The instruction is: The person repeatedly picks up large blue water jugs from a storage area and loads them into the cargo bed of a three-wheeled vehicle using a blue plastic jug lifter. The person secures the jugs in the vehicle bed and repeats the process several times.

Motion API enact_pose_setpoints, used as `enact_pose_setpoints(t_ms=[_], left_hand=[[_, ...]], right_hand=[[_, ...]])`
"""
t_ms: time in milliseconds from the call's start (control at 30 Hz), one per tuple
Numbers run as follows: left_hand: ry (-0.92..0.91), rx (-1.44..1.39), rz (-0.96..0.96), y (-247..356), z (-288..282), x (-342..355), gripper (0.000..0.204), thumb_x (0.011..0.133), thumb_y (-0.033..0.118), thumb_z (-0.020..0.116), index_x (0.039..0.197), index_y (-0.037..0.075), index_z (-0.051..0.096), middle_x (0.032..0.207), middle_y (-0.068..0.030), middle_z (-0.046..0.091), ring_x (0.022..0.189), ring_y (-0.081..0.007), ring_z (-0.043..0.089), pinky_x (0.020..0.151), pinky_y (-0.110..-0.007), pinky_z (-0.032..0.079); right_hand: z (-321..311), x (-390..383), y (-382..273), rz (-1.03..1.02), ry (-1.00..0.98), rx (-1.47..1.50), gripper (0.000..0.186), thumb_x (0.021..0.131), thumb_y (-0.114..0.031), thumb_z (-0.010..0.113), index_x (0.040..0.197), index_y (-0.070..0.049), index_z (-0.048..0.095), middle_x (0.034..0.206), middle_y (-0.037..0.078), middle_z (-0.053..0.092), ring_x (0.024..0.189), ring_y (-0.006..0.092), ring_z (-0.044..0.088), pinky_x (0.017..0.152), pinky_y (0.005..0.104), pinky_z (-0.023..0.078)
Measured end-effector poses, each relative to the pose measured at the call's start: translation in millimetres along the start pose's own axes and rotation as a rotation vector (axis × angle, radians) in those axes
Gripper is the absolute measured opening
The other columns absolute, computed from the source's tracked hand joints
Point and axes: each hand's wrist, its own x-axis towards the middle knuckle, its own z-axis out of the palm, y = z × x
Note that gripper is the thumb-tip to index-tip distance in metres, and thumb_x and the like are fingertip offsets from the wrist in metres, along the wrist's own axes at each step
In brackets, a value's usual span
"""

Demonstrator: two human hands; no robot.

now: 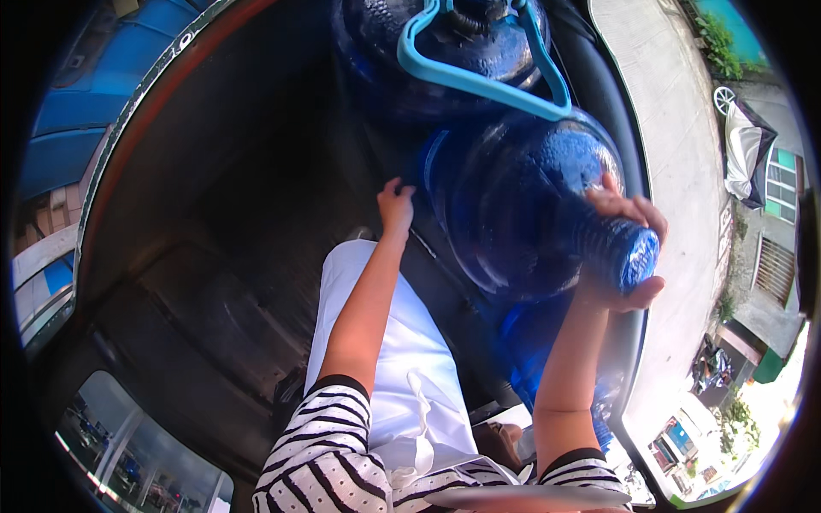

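A large translucent blue water jug lies tilted on its side, its ribbed neck and blue sealed cap turned toward the lower right. My right hand is closed round that neck, fingers over the top and thumb below the cap. Left of the jug's base, my left hand hovers with its fingers slightly bent and apart, holding nothing; it does not appear to touch the jug. Beyond stands another blue jug with a light-blue carrying handle round its neck. Part of a further blue jug shows beneath my right forearm.
Dark vehicle-like interior walls surround me on the left and behind. A black rim runs along the right of the jugs, with a pale concrete road outside. A white apron covers my lap.
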Motion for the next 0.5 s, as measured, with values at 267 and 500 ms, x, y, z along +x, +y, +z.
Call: enact_pose_setpoints(t_ms=[267,500], left_hand=[[-0.232,0.285,0.089,-100.0,-128.9,-94.9,0.027,0.081,0.011,0.062,0.106,0.001,0.063,0.098,-0.0138,0.067,0.091,-0.0238,0.064,0.082,-0.032,0.050],[-0.655,0.588,-0.039,-139.9,-165.8,-241.0,0.029,0.083,0.016,0.061,0.108,0.003,0.061,0.103,-0.0148,0.065,0.091,-0.0273,0.064,0.080,-0.036,0.050]], right_hand=[[-39.8,-163.9,-12.1,0.330,0.425,-0.725,0.005,0.084,-0.001,0.056,0.087,-0.001,0.052,0.086,0.007,0.051,0.075,0.0128,0.050,0.069,0.0243,0.042],[-55.9,-364.3,75.1,1.171,-0.305,-1.272,0.040,0.074,-0.013,0.072,0.112,-0.010,0.058,0.110,0.016,0.052,0.104,0.0349,0.054,0.085,0.0431,0.049]])
